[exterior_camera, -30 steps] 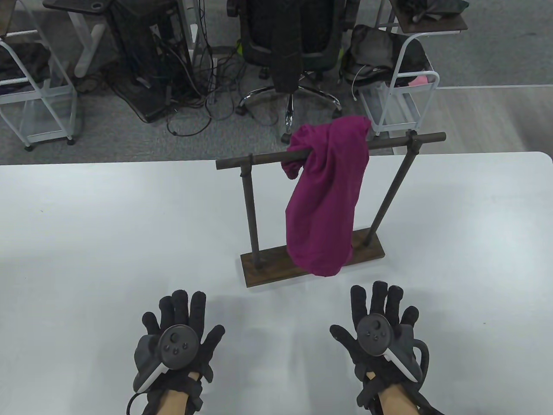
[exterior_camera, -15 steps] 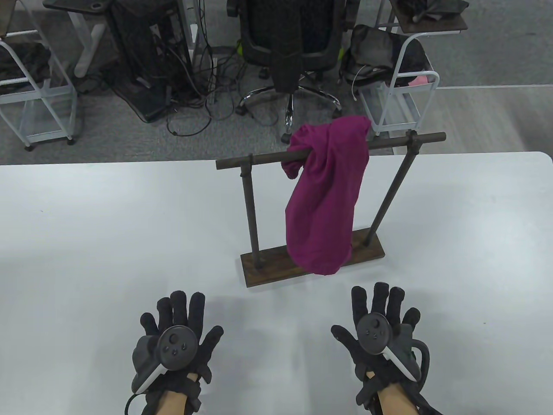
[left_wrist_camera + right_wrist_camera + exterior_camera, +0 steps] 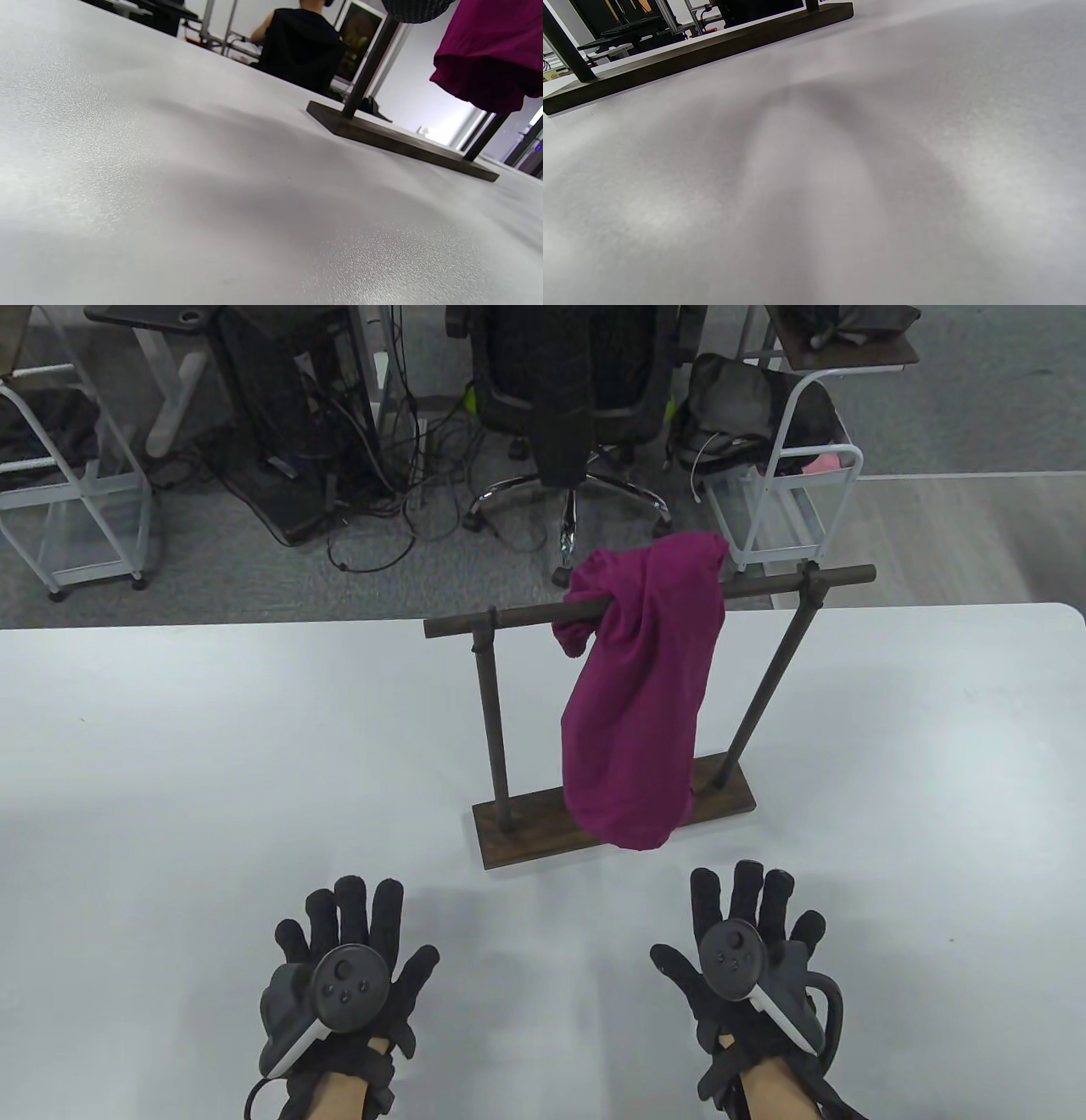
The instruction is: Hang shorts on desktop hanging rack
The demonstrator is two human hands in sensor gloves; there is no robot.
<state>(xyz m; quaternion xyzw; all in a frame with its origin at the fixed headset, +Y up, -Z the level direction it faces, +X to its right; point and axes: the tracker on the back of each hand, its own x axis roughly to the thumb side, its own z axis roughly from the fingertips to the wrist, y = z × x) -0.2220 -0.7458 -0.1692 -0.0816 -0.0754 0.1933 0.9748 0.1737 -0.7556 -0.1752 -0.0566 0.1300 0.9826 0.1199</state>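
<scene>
Resting flat, palms down, on the table (image 3: 170, 746): left hand (image 3: 344, 976) and right hand (image 3: 747, 963), each grip spread with fingers apart, holding nothing.

Change: none of note. Across the last second both hands lie in the same spots, with at most a slight settling of the left; shorts and rack have not stirred. Judgement: the hanging looks done, the hands are withdrawn and parked, and no step appears left.

Item 1, shorts (image 3: 640, 704). Location: beyond the right hand and a little to its inner side, well apart from both grips, draped over the bar of the rack.
- Colour: magenta, plain, no print visible.
- Lie: bunched over the bar, not spread; a small gathered fold hangs on the side toward the left hand, the main length falls on the near side.
- Hem: reaches down in front of the base as seen in the table view; the left wrist view shows the hem (image 3: 483, 84) hanging above the base, seemingly not touching it.
- Judgement: soft, light cloth; the uneven drape puts more weight on the near side, so a nudge might slide it off.

Item 2, rack (image 3: 501, 712). Location: beyond both hands, nearer the right.
- Dark bar on two uprights, fixed to a brown wooden base (image 3: 526, 840).
- Base edge shows in the right wrist view (image 3: 704, 48), flat on the table.
</scene>
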